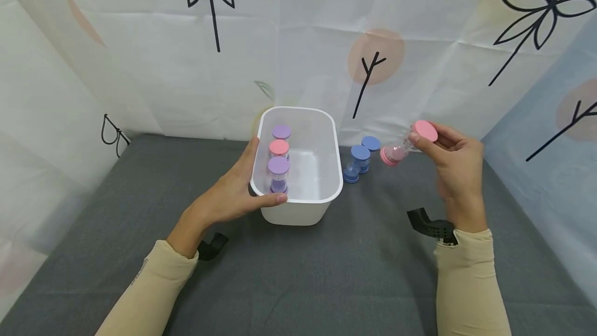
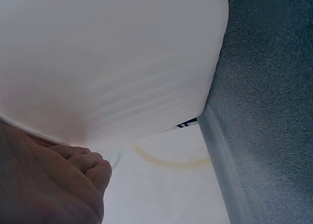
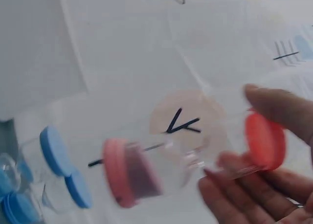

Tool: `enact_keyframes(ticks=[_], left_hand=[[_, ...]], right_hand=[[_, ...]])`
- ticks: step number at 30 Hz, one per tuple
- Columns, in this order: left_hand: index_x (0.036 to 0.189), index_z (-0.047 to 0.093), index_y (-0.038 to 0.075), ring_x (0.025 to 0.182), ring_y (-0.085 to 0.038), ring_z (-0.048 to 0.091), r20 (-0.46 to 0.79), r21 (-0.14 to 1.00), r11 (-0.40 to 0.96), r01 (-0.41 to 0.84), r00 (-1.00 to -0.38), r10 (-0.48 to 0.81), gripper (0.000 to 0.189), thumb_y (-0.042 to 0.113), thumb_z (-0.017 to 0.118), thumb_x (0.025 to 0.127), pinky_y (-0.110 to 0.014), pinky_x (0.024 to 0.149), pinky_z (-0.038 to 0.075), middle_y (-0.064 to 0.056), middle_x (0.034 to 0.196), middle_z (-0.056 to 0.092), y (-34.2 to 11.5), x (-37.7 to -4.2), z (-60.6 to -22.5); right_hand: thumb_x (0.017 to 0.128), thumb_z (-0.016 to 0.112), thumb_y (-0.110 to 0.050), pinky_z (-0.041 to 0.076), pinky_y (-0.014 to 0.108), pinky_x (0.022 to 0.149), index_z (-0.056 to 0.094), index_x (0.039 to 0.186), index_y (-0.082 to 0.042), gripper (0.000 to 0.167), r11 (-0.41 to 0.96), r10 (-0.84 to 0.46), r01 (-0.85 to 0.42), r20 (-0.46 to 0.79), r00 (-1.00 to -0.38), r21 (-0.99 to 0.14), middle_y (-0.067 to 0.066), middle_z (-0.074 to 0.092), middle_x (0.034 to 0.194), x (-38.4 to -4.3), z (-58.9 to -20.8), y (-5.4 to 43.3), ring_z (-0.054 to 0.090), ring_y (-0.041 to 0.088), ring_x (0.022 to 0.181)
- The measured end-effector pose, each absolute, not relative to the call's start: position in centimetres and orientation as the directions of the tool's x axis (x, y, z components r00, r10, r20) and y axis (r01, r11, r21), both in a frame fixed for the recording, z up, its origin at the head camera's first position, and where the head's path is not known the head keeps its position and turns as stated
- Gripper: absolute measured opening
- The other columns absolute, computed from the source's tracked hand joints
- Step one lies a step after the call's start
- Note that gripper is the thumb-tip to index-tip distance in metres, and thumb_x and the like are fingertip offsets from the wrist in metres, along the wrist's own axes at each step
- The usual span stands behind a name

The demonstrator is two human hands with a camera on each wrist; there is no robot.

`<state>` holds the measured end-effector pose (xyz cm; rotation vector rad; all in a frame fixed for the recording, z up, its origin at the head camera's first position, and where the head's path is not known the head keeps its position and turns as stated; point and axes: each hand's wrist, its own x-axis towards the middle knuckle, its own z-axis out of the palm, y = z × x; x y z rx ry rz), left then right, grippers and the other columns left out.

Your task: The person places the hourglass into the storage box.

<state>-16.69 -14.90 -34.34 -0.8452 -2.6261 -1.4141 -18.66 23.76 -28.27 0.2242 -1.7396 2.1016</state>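
My right hand (image 1: 459,165) pinches a sand timer (image 1: 396,152) by its upper pink cap. The timer is tilted, with pink sand in its lower left bulb, held to the right of two blue-capped sand timers (image 1: 360,153). My left hand (image 1: 228,191) grips a white plastic bin (image 1: 310,214) at its near left corner, thumb over the near rim, fingers along the left side. In the left wrist view these fingers (image 2: 90,168) lie against the bin's outer wall. Inside, along the left wall, two purple-capped timers (image 1: 279,166) and a pink-capped timer (image 1: 279,147) stand in a row.
A dark grey cloth (image 1: 336,279) covers the table. A pale patterned sheet (image 1: 308,56) hangs close behind the bin, and a light blue one (image 1: 555,170) bounds the right side. The blue timers stand just right of the bin.
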Motion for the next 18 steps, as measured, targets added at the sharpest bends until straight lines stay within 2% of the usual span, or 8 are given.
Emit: enact_keyframes(ticks=[3,9,12,18], left_hand=[[0.160,-0.009,0.041,0.145,-0.021,0.030,0.280,0.760,0.442,0.476,-0.854,0.439,0.121,0.050,0.082,0.082,-0.054,0.113,0.031,0.016,0.164,0.009,-14.9,-16.7,-34.3],[0.160,-0.010,0.041,0.146,-0.022,0.029,0.274,0.759,0.447,0.473,-0.855,0.440,0.121,0.049,0.083,0.082,-0.053,0.113,0.031,0.014,0.166,0.007,-15.0,-16.6,-34.4],[0.160,-0.010,0.042,0.146,-0.022,0.029,0.273,0.758,0.450,0.472,-0.856,0.438,0.122,0.049,0.083,0.082,-0.054,0.113,0.030,0.015,0.166,0.006,-15.0,-16.6,-34.4],[0.160,-0.010,0.042,0.146,-0.021,0.029,0.276,0.753,0.455,0.476,-0.856,0.437,0.122,0.051,0.082,0.081,-0.054,0.113,0.031,0.015,0.166,0.007,-14.9,-16.7,-34.4]], right_hand=[[0.083,0.073,0.017,0.057,0.029,0.084,0.066,0.116,0.019,0.033,-0.344,0.213,-0.501,0.454,-0.865,-0.794,0.022,0.074,0.099,-18.4,-27.8,23.3,0.073,0.028,0.091],[0.086,0.064,0.022,0.053,0.042,0.094,0.057,0.118,0.028,0.033,-0.508,0.161,-0.532,0.532,-0.831,-0.677,0.030,0.070,0.100,-18.1,-27.3,22.2,0.072,0.037,0.090],[0.085,0.061,0.026,0.052,0.045,0.095,0.056,0.119,0.029,0.034,-0.523,0.116,-0.523,0.551,-0.826,-0.673,0.032,0.070,0.099,-17.6,-27.1,21.3,0.072,0.038,0.089],[0.079,0.066,0.030,0.054,0.040,0.092,0.057,0.119,0.027,0.042,-0.412,-0.036,-0.553,0.619,-0.785,-0.724,0.031,0.070,0.105,-16.4,-26.8,18.8,0.072,0.036,0.096]])
